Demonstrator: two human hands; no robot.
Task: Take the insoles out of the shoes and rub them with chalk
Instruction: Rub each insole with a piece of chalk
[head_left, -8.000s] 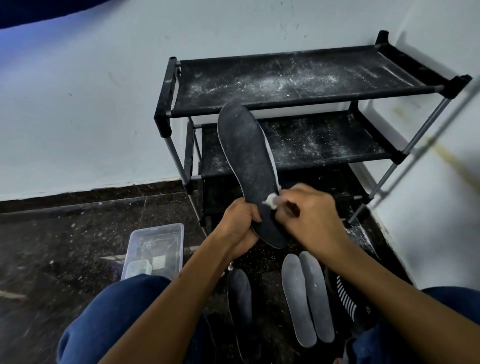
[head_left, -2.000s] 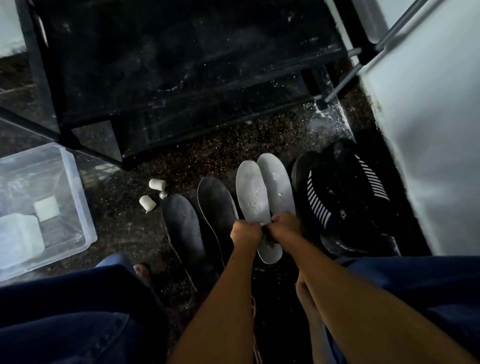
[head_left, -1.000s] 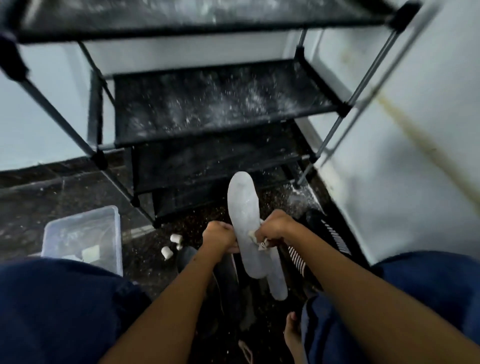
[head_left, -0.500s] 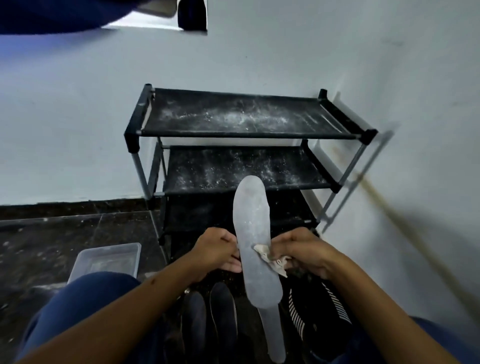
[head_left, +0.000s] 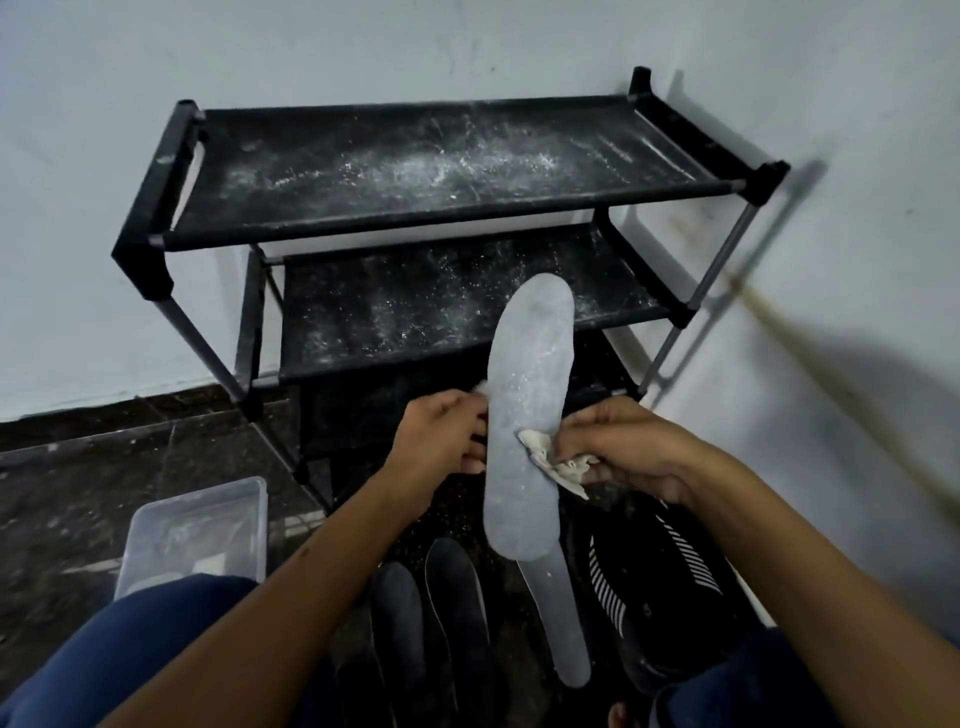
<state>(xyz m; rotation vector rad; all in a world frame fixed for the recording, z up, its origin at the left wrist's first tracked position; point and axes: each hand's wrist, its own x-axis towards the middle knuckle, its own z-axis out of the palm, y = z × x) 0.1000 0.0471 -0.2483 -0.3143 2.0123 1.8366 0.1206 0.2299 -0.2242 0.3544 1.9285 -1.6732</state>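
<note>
I can read no text, label, brand, number or sign anywhere here. The grey insole (head_left: 527, 415) I hold up is plain, dusted only with white powder. The black shoe (head_left: 660, 587) by my right knee carries white stripes and perhaps a small mark on its side, too blurred to make out. The clear plastic box (head_left: 195, 530) and the black shoe rack (head_left: 415, 171) show no lettering.

walls (head_left: 363, 41): pale | floor (head_left: 78, 467): dark speckled | rack (head_left: 415, 171): black, dusty
</note>
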